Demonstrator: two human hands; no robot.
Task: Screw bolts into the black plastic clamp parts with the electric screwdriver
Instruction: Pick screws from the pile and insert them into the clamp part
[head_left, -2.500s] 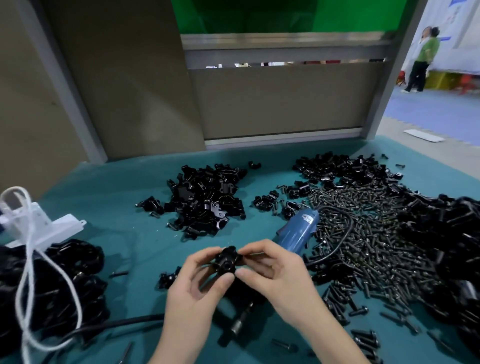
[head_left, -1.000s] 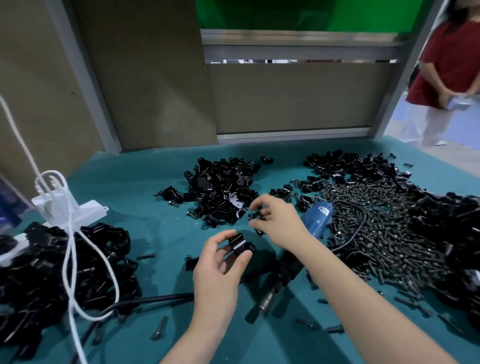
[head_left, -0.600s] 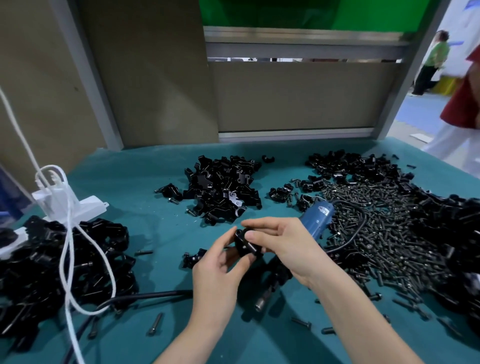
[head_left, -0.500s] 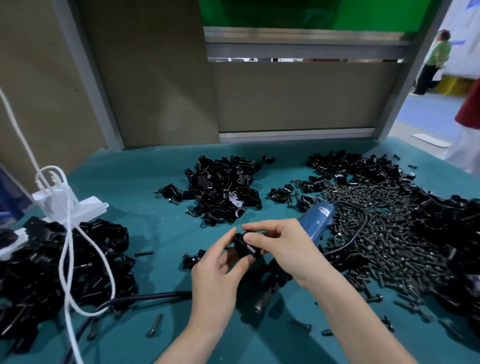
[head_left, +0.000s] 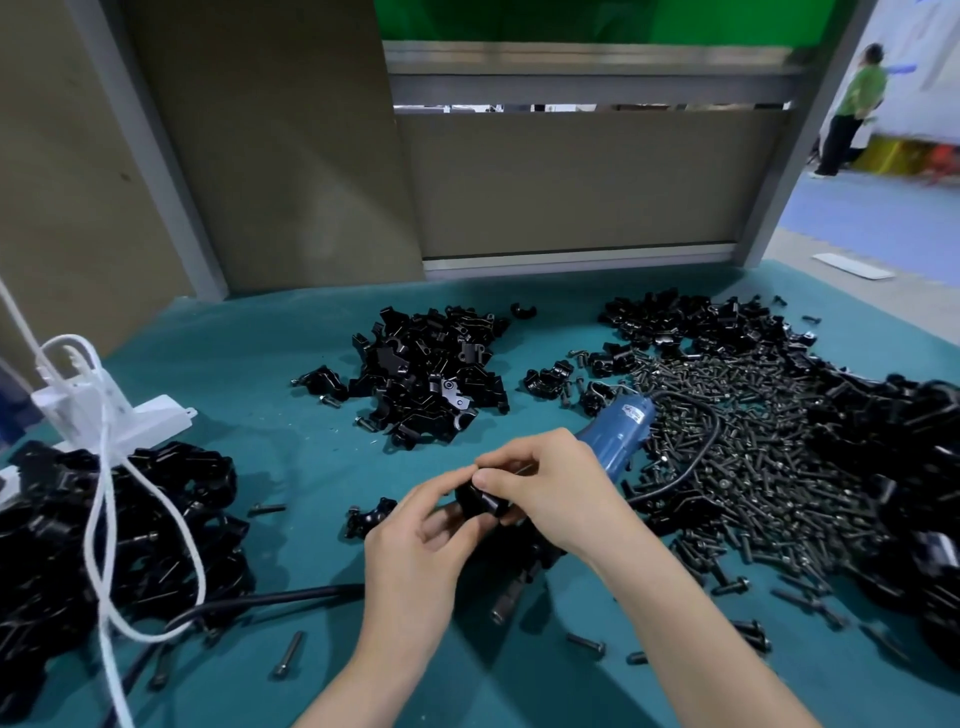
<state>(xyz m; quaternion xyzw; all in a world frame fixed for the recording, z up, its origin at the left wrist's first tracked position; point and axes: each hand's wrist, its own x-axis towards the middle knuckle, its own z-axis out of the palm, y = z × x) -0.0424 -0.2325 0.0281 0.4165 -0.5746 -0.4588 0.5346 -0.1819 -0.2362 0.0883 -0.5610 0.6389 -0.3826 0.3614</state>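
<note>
**Head view**

- Clamp part: black plastic, held off the cloth, just to the near left of the screwdriver.
- Screwdriver: laid flat and untouched. Its blue body was seen beyond the right hand, and its metal tip on the near side of that hand.
- Left hand: thumb and fingers were curled round the clamp part from the left and from below.
- Right hand: fingertips were pinched on the top of the clamp part. Whether a bolt was also pinched there could not be told.
- Bolt heap: spread to the right of the screwdriver and touching it.
- Cable: looped from the screwdriver through the bolt heap.
- Pile of parts: beyond the screwdriver, to its left.
- Loose bolt: well to the near left of the screwdriver.

**Risks, as judged**

- The small part could be dropped or turned while one hand is freed for the screwdriver, since it was held by fingertips only.
- A bolt started crooked could be cross-threaded in the plastic once it is driven under power.
- Bolts could be dragged off the heap by the cable when the screwdriver is lifted.
- A dropped part could be lost among the black parts nearby.
</note>
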